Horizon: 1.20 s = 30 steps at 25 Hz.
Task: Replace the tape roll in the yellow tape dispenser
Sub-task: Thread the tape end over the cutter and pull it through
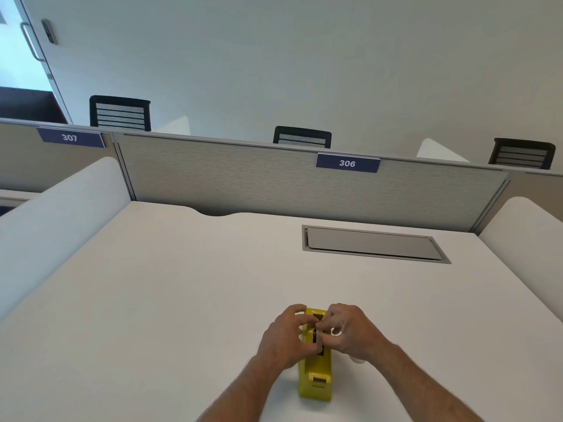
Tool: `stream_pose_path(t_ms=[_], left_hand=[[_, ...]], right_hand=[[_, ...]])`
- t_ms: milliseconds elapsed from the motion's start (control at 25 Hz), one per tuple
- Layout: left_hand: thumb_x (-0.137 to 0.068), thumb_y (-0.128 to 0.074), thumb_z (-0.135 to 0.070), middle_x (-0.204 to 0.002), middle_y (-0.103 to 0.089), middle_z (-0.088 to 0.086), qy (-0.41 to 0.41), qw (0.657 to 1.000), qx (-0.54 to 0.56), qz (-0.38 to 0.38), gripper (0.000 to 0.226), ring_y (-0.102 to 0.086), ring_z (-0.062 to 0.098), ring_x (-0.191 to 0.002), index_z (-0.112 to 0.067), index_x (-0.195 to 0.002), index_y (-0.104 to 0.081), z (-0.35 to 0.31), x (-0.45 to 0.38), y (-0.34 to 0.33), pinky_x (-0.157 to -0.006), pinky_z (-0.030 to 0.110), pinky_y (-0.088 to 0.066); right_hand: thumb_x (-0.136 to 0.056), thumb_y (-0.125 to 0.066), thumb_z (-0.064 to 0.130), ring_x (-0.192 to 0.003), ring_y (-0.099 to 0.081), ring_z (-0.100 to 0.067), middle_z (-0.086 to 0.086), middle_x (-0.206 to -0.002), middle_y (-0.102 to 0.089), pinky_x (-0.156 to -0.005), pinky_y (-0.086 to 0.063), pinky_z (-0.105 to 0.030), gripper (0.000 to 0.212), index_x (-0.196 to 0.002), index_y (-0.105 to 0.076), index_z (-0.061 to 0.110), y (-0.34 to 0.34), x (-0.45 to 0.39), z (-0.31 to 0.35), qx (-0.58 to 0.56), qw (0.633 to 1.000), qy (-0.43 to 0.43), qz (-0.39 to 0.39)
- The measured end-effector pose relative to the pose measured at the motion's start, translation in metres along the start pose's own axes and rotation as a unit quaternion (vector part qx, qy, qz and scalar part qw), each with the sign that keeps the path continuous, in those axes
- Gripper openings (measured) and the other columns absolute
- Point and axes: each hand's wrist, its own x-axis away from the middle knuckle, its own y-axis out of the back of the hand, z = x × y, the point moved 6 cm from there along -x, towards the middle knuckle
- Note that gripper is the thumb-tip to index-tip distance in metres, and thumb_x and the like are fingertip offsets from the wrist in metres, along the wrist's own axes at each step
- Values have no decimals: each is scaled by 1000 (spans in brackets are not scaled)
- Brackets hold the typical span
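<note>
I have both hands on the dispenser, which sits on the desk close to its near edge, a little right of centre, cutter end toward me. My left hand curls round its left side; my right hand pinches at the dark hub in the roll well, fingertips closed on something small there. Whether it is the core or the tape end I cannot tell. A pale shape under the right palm may be the roll, but it is mostly hidden.

Risks, as I judge them: the hub could jam if I pull it crooked, because both hands crowd the slot and block my view. The dispenser could tip or slide toward the near edge if the left hand loosens while the right one tugs. The cutter points at my wrists, so a slip backward could scrape skin. A loose core could also roll off the desk.

Count: one dispenser, two hands, one desk with one closed cable hatch, two number plates, three chairs beyond the partition.
</note>
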Motion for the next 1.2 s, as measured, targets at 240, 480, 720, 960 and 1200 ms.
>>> stream_pose_path(t_ms=[240, 480, 720, 960, 1200], left_hand=[[-68, -78, -55, -145, -41, -21, -3, 1000, -9, -2, 54, -62, 5, -101, -42, -118, -63, -1, 0, 0, -89, 30, -55], [-68, -77, -56, -144, -41, -22, -2, 1000, -5, -5, 53, -63, 5, -100, -43, -117, -62, 0, 0, -1, -87, 29, -56], [-64, -83, -51, -144, -41, -21, 2, 1000, 5, 4, 57, -62, 6, -99, -45, -117, -62, 2, -1, -2, -87, 29, -56], [-65, -82, -54, -144, -42, -20, 3, 1000, -2, 3, 55, -62, 7, -99, -41, -115, -65, 0, -2, -1, -86, 29, -56], [-64, -83, -49, -143, -42, -21, 0, 1000, -7, 1, 56, -62, 6, -97, -42, -116, -64, 0, -1, -1, -87, 31, -57]], right_hand=[[-80, -65, 41, -72, -57, -7, 11, -73, -64, -60, -51, -26, 17, -87, -78, 33, -3, 0, 0, -4, 1000, -8, -2], [-78, -68, 38, -79, -61, -7, 18, -79, -66, -61, -49, -14, 16, -89, -78, 34, -1, -1, -7, -50, 998, -36, -9], [-68, -75, 41, -88, -57, -5, 20, -84, -67, -64, -57, -25, 25, -90, -76, 30, -3, 1, -8, -34, 999, -24, -5], [-76, -68, 44, -83, -58, -5, 18, -81, -70, -65, -55, -26, 21, -93, -78, 36, -3, 1, -7, -16, 1000, -15, -13], [-79, -62, 41, -79, -62, -8, 10, -80, -72, -66, -55, -31, 22, -92, -79, 33, 0, -1, -7, -39, 999, -22, -9]])
